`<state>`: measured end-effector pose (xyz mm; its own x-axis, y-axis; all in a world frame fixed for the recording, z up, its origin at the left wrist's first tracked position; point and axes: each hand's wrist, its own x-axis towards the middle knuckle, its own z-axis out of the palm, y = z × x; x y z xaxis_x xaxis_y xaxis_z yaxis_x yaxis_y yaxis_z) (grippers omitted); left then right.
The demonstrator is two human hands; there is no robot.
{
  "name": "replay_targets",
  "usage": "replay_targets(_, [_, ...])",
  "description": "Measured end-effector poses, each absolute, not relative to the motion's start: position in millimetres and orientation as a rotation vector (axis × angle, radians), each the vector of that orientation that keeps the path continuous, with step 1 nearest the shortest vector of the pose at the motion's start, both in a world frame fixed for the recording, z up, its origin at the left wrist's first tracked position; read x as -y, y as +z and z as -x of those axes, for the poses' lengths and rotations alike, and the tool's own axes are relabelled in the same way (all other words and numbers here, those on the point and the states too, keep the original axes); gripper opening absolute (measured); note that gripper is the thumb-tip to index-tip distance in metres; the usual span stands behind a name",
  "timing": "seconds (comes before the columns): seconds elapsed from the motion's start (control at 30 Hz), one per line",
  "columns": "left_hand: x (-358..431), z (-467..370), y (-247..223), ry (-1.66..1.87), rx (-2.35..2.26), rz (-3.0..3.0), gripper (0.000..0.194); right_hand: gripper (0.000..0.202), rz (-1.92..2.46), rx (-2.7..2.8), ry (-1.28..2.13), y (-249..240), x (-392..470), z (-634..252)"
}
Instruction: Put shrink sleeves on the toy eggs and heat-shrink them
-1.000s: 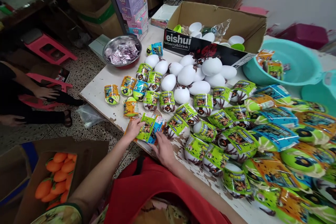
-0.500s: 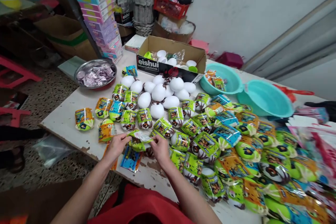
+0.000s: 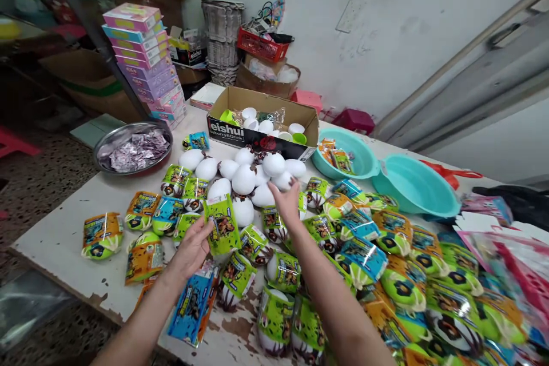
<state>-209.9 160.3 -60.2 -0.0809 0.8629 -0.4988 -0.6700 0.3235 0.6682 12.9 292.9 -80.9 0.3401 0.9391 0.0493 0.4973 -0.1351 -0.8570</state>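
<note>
My left hand (image 3: 195, 245) pinches a flat green printed wrapper (image 3: 222, 225) by its left edge, above the table's near middle. My right hand (image 3: 286, 201) reaches forward to the white plastic eggs; thumb and fingers are apart at the near side of one white egg (image 3: 283, 180). Whether it grips that egg is not clear. Several more white eggs (image 3: 244, 179) with dark brown ends lie bunched just beyond. Close below the left hand is a flat blue wrapper (image 3: 191, 304) on top of an orange one. Eggs in green sleeves (image 3: 274, 320) surround both hands.
A cardboard box (image 3: 261, 120) of egg halves stands behind the eggs. Two turquoise basins (image 3: 414, 186) are at right, a metal bowl (image 3: 132, 147) of small sachets at left. Stacked boxes (image 3: 146, 63) rise at back left. Many wrapped eggs (image 3: 403, 286) cover the right side.
Both hands were holding the green wrapper between them. The right hand has let go and moved forward to the white eggs; the left keeps the wrapper, now upright. The view has shifted.
</note>
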Motion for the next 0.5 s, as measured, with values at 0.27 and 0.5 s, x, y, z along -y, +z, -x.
replay_targets(0.27, [-164.1, 227.3, -64.1, 1.331, -1.189, -0.247, 0.022, 0.09, 2.117, 1.06, 0.749, -85.6, -417.5, 1.6])
replay_targets(0.5, [-146.4, 246.7, -65.8, 1.176, -1.359, -0.159, 0.025, 0.078, 1.251, 1.273, 1.794, -38.5, -251.0, -57.8])
